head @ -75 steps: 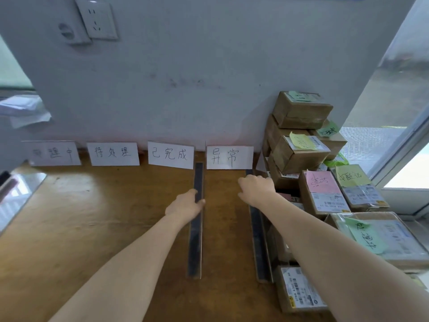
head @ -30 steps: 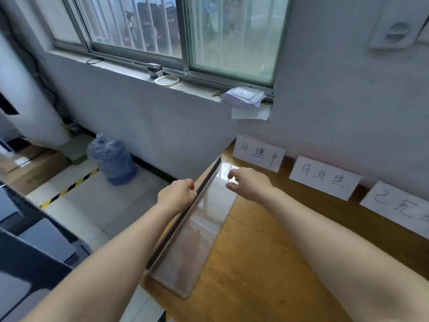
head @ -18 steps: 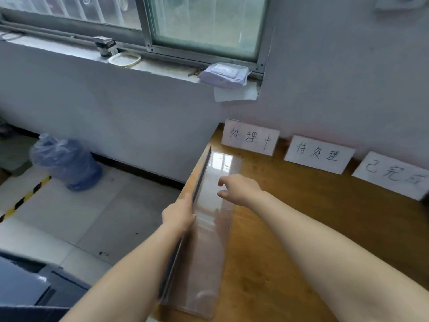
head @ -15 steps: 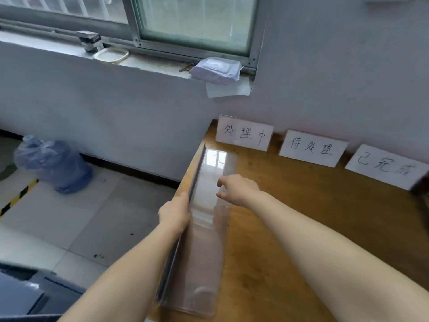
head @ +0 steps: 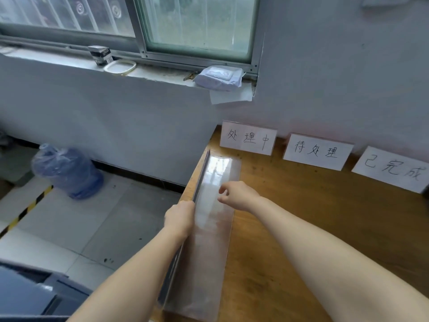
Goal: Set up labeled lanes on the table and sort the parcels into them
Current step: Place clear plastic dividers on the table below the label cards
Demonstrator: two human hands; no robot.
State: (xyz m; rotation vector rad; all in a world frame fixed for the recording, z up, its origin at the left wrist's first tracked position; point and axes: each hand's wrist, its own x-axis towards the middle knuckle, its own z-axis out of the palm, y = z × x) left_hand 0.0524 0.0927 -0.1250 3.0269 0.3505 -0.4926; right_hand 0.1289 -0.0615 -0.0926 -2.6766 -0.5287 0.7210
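Stiffness, lightness and slipperiness are being judged of the long clear acrylic L-shaped divider [head: 209,240] lying along the left edge of the wooden desk [head: 313,189], its dark upright, the surest hold, being gripped by curled fingers of the left hand [head: 180,217], the right hand [head: 240,196] being held loosely curled and empty.

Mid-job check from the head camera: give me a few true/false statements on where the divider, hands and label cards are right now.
1. The left hand grips the upright edge of the clear divider. True.
2. The divider lies along the right edge of the table. False: it lies along the left edge.
3. Three label cards lean against the wall. True.
4. Parcels are already sorted in front of the cards. False: no parcels show in this view.
5. The white pack lies on the table. False: it sits on the window sill.
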